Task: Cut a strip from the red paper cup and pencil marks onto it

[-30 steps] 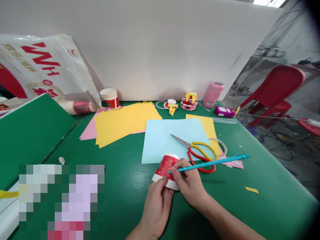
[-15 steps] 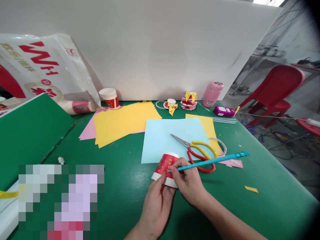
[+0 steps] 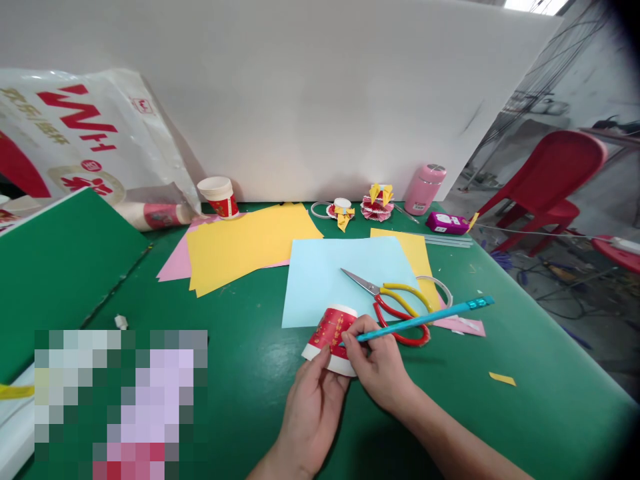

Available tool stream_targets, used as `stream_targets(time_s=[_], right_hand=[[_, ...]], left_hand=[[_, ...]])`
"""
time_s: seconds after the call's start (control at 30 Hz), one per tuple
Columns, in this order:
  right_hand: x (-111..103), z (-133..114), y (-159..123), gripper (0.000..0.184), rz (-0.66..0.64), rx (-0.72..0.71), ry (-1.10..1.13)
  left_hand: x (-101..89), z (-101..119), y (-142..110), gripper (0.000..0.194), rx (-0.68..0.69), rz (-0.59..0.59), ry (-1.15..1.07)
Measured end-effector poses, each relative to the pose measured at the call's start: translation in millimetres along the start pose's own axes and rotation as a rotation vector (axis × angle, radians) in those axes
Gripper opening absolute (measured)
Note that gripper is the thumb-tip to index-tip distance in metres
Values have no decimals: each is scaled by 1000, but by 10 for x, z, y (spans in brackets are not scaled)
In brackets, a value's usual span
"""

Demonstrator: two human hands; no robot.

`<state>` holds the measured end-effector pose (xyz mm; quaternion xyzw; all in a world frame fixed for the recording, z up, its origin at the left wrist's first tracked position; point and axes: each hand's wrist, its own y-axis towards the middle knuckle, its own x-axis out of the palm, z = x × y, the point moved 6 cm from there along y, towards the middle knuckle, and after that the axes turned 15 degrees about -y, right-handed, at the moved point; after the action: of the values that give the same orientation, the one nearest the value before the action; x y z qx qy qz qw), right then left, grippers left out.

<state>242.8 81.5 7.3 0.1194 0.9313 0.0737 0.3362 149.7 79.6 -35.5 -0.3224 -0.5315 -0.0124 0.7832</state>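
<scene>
A red and white paper cup (image 3: 331, 328) is tilted on its side over the green table, its white bands at both ends. My left hand (image 3: 316, 407) is closed on it from below, thumb on the lower band. In my right hand (image 3: 379, 363) is a blue pencil (image 3: 425, 320), pinched near its tip, which touches or nearly touches the red wall of the cup. The pencil's shiny end points to the right. Scissors (image 3: 395, 300) with red and yellow handles lie behind my right hand, partly over a light blue sheet (image 3: 335, 267).
Yellow sheets (image 3: 250, 240) lie over pink ones at the back left, near another paper cup (image 3: 220, 197). Along the back stand two small paper crafts (image 3: 377, 202) and a pink bottle (image 3: 426, 189). A tape roll (image 3: 449, 293) is beside the scissors; a plastic bag (image 3: 120, 120) leans at left.
The pencil's far end has shifted slightly left and up, and its tip has moved a little on the cup. Both hands keep their hold.
</scene>
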Motion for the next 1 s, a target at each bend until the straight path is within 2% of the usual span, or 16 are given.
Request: stream_targets(time_s=[0.3, 0.47, 0.73, 1.0], right_hand=[[18, -15, 6, 13, 6, -5, 29], [24, -25, 9, 13, 8, -17, 21], [-6, -40, 1, 16, 28, -39, -7], [27, -3, -11, 15, 12, -5, 26]], left_hand=[[-24, -57, -2, 21, -71, -31, -86], [-23, -48, -3, 20, -61, -43, -73], [-6, -41, -10, 19, -67, 18, -106], [-21, -48, 5, 20, -75, -5, -97]])
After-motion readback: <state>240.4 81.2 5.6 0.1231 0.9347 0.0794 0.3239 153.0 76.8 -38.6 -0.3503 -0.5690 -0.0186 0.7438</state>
